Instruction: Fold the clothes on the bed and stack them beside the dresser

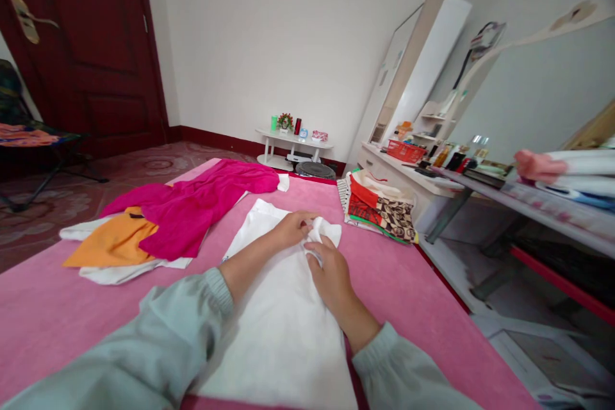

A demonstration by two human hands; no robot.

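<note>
Your left hand point(294, 229) and right hand point(331, 267) pinch the white garment point(283, 333), seemingly at a bunched edge.

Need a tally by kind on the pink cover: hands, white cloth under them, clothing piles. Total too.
Left hand and right hand: 2
White cloth under them: 1
Magenta-and-orange clothing pile and patterned clothing pile: 2
Total: 5 (each pile counted as one; garments overlap)
</note>
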